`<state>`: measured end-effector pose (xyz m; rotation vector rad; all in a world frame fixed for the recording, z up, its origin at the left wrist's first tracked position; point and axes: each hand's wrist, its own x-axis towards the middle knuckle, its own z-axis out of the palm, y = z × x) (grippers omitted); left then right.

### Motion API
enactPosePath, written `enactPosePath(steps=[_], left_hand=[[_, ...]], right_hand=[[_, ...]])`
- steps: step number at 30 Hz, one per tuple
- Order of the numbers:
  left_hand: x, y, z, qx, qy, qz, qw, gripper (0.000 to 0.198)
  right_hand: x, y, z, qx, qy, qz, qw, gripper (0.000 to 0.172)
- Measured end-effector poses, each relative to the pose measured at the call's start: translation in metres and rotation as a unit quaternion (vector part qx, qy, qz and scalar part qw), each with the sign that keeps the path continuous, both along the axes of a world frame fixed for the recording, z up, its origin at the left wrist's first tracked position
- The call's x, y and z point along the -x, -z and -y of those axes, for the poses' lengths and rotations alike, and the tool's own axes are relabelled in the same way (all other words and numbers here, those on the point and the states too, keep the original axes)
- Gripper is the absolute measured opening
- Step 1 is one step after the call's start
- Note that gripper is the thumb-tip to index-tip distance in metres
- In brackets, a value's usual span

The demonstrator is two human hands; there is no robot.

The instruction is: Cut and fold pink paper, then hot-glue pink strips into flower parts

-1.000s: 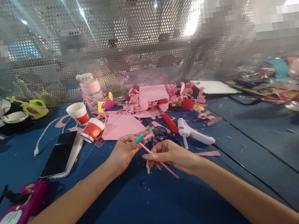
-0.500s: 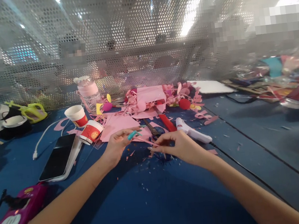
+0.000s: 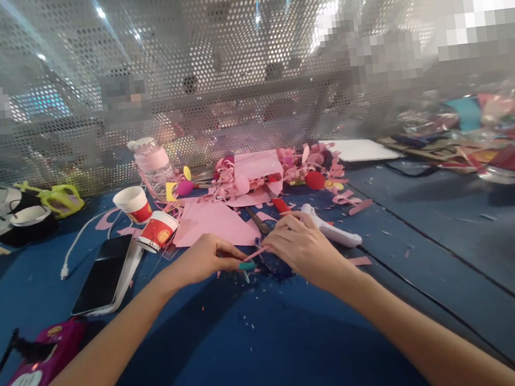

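A narrow pink paper strip (image 3: 257, 252) stretches between my two hands. Its left end is pinched in my left hand (image 3: 204, 258), where a teal cover (image 3: 247, 266) sits on a fingertip. The fingers of my right hand (image 3: 303, 243) are closed at the strip's other end; its thumb is hidden. Just beyond the hands lie a dark pair of scissors (image 3: 258, 221) and a pink paper sheet (image 3: 217, 222). A white glue gun (image 3: 336, 228) rests right of my right hand, partly covered by it, near a red handle (image 3: 280, 205).
Pink paper scraps (image 3: 242, 185) are heaped at the back by a mesh screen (image 3: 239, 114). On the left are paper cups (image 3: 158, 230), a bottle (image 3: 151, 161), a phone (image 3: 103, 272) and a purple device (image 3: 35, 367). A black cord (image 3: 417, 286) crosses the right side.
My left hand has turned over and come down, nearer my body. The right hand has rolled palm-down, its fingers now over the strip's end. The strip stays between them.
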<state>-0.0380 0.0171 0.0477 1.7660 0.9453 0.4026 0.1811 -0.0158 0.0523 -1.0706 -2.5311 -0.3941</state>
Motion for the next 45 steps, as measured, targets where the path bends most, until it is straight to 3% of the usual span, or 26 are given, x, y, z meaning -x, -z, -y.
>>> enactPosePath(steps=[3,5,8,10,12,15,19,24,29,31,35,40,45], left_hand=[[-0.005,0.01,0.002,0.067,-0.003,0.043,0.997,0.022],[-0.009,0.016,0.005,0.12,-0.02,0.082,0.989,0.023],[-0.015,0.026,0.008,0.16,-0.079,0.163,0.97,0.025],[-0.017,0.032,0.009,0.171,-0.127,0.219,0.952,0.027],[-0.018,0.037,0.008,0.176,-0.163,0.269,0.933,0.03],[-0.017,0.042,0.006,0.174,-0.191,0.311,0.914,0.031],[-0.016,0.043,0.005,0.169,-0.211,0.322,0.907,0.031],[-0.015,0.044,0.005,0.168,-0.212,0.329,0.905,0.033],[-0.016,0.045,0.007,0.16,-0.203,0.339,0.905,0.032],[-0.016,0.046,0.007,0.153,-0.21,0.341,0.903,0.031],[-0.015,0.047,0.007,0.144,-0.219,0.342,0.902,0.03],[-0.014,0.045,0.007,0.116,-0.234,0.327,0.908,0.033],[-0.016,0.046,0.007,0.115,-0.231,0.309,0.915,0.033]], right_hand=[[0.001,-0.001,0.0,-0.031,0.004,-0.024,0.999,0.021],[-0.001,-0.005,0.0,-0.053,0.038,-0.04,0.997,0.038],[-0.009,-0.015,-0.003,-0.084,0.144,-0.065,0.984,0.064],[-0.021,-0.023,-0.005,-0.083,0.224,-0.074,0.968,0.069],[-0.034,-0.028,-0.008,-0.034,0.295,-0.046,0.954,0.065],[-0.054,-0.026,-0.012,0.107,0.367,0.05,0.923,0.059],[-0.07,-0.01,-0.025,0.233,0.372,0.138,0.888,0.042],[-0.076,0.01,-0.038,0.206,0.346,0.134,0.906,0.031],[-0.071,0.005,-0.037,0.137,0.363,0.026,0.921,0.021],[-0.067,-0.001,-0.035,0.07,0.344,-0.057,0.935,0.017],[-0.056,-0.009,-0.029,-0.03,0.205,-0.204,0.957,0.005],[-0.031,-0.011,-0.012,0.055,0.028,-0.287,0.956,0.013],[-0.013,-0.005,0.001,0.122,-0.094,-0.262,0.953,0.008]])
